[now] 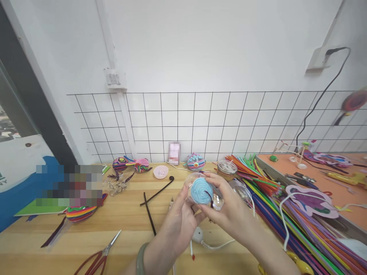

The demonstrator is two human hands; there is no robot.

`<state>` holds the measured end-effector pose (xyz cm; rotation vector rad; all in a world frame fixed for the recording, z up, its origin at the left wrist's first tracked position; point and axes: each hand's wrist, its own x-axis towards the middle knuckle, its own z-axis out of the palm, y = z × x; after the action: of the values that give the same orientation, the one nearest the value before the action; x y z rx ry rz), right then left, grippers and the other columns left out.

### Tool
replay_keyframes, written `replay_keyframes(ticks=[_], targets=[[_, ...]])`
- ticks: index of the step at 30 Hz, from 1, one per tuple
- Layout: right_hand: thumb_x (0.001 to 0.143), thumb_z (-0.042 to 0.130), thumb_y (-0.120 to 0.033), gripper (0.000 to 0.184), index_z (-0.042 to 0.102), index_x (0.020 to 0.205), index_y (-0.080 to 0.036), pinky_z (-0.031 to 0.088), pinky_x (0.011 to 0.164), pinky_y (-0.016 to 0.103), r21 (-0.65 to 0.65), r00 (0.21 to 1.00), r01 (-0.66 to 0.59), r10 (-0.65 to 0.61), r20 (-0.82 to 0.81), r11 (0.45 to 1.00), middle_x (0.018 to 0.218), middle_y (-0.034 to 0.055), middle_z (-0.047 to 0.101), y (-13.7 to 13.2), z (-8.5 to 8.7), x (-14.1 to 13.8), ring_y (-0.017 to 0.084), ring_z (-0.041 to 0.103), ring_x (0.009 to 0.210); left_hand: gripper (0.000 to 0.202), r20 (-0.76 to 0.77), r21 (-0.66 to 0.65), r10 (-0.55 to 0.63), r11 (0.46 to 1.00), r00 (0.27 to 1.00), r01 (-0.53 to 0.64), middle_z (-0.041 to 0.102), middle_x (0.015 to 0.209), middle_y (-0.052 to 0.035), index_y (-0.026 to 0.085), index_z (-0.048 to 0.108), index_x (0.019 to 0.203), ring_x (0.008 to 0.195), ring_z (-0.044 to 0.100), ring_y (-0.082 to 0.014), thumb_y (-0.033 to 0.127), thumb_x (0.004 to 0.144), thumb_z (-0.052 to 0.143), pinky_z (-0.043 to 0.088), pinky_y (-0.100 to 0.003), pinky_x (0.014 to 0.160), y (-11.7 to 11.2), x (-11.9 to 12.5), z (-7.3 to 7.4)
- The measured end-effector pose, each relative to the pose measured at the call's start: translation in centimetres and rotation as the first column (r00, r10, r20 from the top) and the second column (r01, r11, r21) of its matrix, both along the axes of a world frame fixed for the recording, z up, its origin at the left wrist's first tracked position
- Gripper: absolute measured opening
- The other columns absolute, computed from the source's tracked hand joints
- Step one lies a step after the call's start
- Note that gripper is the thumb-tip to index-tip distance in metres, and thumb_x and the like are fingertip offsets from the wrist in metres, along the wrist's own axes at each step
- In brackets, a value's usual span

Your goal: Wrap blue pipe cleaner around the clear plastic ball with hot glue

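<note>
1. Blue-coiled piece (201, 190): held aloft, right of and beyond the scissors (99, 256).
2. Left hand (179, 223): partly closed, gripping its left edge.
3. Right hand (229, 200): partly closed on its right edge; opposed grips presumably steady it.
4. Scissors: unheld, presumably leaving both hands free.

Fuzzy, matt blue coil (202, 190); glossy, clear plastic shell (218, 201); smooth wooden tabletop (129, 219); shiny metal scissor blades (113, 240).

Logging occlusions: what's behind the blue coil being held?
Clear plastic shows past the blue coil, upper left and lower right. What's directly behind is covered by the coil; left hand and right hand hide more.
</note>
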<state>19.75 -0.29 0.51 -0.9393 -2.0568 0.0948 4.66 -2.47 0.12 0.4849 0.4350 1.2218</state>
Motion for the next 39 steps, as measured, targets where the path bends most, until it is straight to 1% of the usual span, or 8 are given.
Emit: replay_keyframes(ticks=[5, 9, 12, 16, 20, 31, 37, 39], targets=[[0.082, 0.063, -0.026, 0.045, 0.043, 0.123, -0.023, 0.048, 0.101, 0.049, -0.018, 0.999, -0.025, 0.025, 0.020, 1.000, 0.134, 0.0147, 0.054, 0.2, 0.3, 0.7, 0.027, 0.051, 0.129, 0.040, -0.089, 0.022, -0.002, 1.000, 0.996, 0.004, 0.066, 0.108, -0.0083, 0.021, 0.066, 0.109, 0.090, 0.057, -0.0177, 0.053, 0.087, 0.055, 0.047, -0.030, 0.077, 0.3, -0.4, 0.1], [0.081, 0.065, -0.024, 0.049, 0.044, 0.125, -0.023, 0.048, 0.101, 0.047, -0.013, 0.994, -0.074, 0.074, 0.079, 0.997, 0.134, 0.0132, 0.056, 0.0, 0.6, 1.3, 0.027, 0.052, 0.128, 0.040, -0.245, 0.132, 0.035, 0.991, 0.969, -0.003, 0.065, 0.115, -0.0098, 0.020, 0.064, 0.115, 0.103, 0.057, -0.0210, 0.048, 0.088, 0.056, 0.046, -0.030, 0.079, 1.0, -1.5, 0.0], [0.079, 0.066, -0.022, 0.053, 0.044, 0.127, -0.024, 0.050, 0.100, 0.044, -0.011, 0.985, -0.117, 0.118, 0.123, 0.993, 0.133, 0.0120, 0.058, -0.3, 0.7, 1.3, 0.026, 0.055, 0.125, 0.038, -0.327, 0.144, 0.069, 0.989, 0.943, -0.023, 0.067, 0.109, -0.0078, 0.022, 0.064, 0.111, 0.095, 0.060, -0.0195, 0.042, 0.080, 0.068, 0.045, -0.028, 0.076, 1.5, -2.6, 0.0], [0.078, 0.068, -0.020, 0.055, 0.046, 0.128, -0.023, 0.052, 0.098, 0.043, -0.013, 0.970, -0.159, 0.159, 0.187, 0.987, 0.133, 0.0125, 0.059, -0.8, 0.9, 0.8, 0.026, 0.056, 0.124, 0.043, -0.426, 0.162, 0.006, 0.984, 0.905, 0.069, 0.067, 0.107, -0.0107, 0.019, 0.065, 0.112, 0.091, 0.063, -0.0211, 0.032, 0.073, 0.077, 0.045, -0.030, 0.074, 1.7, -3.6, 0.4], [0.080, 0.069, -0.019, 0.052, 0.046, 0.126, -0.023, 0.052, 0.098, 0.043, -0.039, 0.953, -0.182, 0.185, 0.238, 0.983, 0.133, 0.0128, 0.059, -1.1, 1.2, 0.5, 0.024, 0.057, 0.124, 0.047, -0.489, 0.236, -0.007, 0.962, 0.872, 0.140, 0.064, 0.122, -0.0141, 0.018, 0.067, 0.110, 0.107, 0.061, -0.0258, 0.021, 0.066, 0.082, 0.046, -0.032, 0.085, 1.6, -3.8, 0.9], [0.077, 0.072, -0.014, 0.055, 0.047, 0.125, -0.023, 0.050, 0.102, 0.044, -0.119, 0.940, -0.161, 0.189, 0.285, 0.980, 0.136, 0.0114, 0.057, -1.5, 2.0, 0.7, 0.024, 0.053, 0.127, 0.044, -0.568, 0.203, -0.030, 0.963, 0.822, 0.175, 0.065, 0.122, -0.0142, 0.020, 0.069, 0.111, 0.096, 0.065, -0.0226, 0.022, 0.069, 0.080, 0.049, -0.029, 0.074, 1.7, -4.7, 1.0], [0.078, 0.074, -0.029, 0.078, 0.031, 0.143, -0.030, 0.046, 0.106, 0.043, -0.140, 0.941, -0.152, 0.187, 0.282, 0.978, 0.145, 0.0075, 0.049, -1.6, 2.2, 1.9, 0.024, 0.046, 0.133, 0.056, -0.593, 0.266, -0.009, 0.942, 0.805, 0.207, 0.060, 0.127, -0.0139, 0.020, 0.065, 0.116, 0.102, 0.062, -0.0256, 0.026, 0.063, 0.083, 0.049, -0.033, 0.078, 2.1, -4.7, 0.6], [0.082, 0.070, -0.036, 0.075, 0.030, 0.145, -0.029, 0.045, 0.106, 0.044, -0.109, 0.950, -0.126, 0.151, 0.273, 0.986, 0.147, 0.0084, 0.046, -1.4, 2.2, 2.4, 0.025, 0.043, 0.135, 0.063, -0.592, 0.251, -0.019, 0.946, 0.805, 0.206, 0.061, 0.124, -0.0140, 0.019, 0.063, 0.116, 0.108, 0.060, -0.0279, 0.027, 0.059, 0.086, 0.049, -0.036, 0.083, 2.3, -4.8, 0.6]])
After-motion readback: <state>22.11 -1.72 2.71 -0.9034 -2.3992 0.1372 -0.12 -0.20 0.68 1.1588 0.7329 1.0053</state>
